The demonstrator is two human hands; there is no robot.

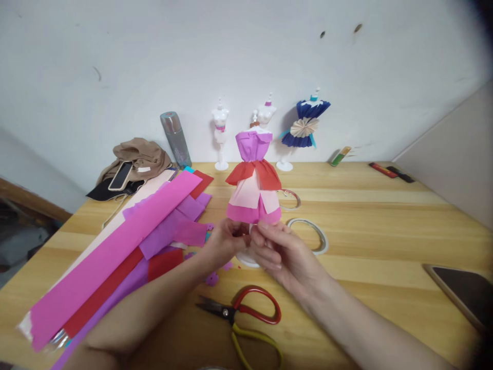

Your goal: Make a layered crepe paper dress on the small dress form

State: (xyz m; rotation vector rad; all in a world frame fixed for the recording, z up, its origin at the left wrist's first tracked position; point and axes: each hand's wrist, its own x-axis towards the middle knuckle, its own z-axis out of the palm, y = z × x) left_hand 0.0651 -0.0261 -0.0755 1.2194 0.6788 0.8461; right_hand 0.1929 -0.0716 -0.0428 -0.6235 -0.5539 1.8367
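Observation:
A small paper dress (253, 146) stands upright on a miniature mannequin, with a purple top, a red overskirt, a pale pink layer and a magenta hem. The mannequin's round white base (246, 259) shows partly below it. My left hand (227, 241) is closed at the left of the hem, its fingertips partly hidden under the skirt. My right hand (279, 249) pinches the hem from the right, thumb in front, with its other fingers curled by the stand. Scissors (227, 312) with one red and one yellow handle lie nearer to me.
Strips of crepe paper (115, 246) cover the table's left. Tape rolls (325, 241) lie to the right. Behind stand bare mannequins (221, 126), a blue-dressed one (304, 123) and a flask (176, 139). A glue stick (341, 156) leans by the wall; a dark tablet or phone (462, 295) lies right.

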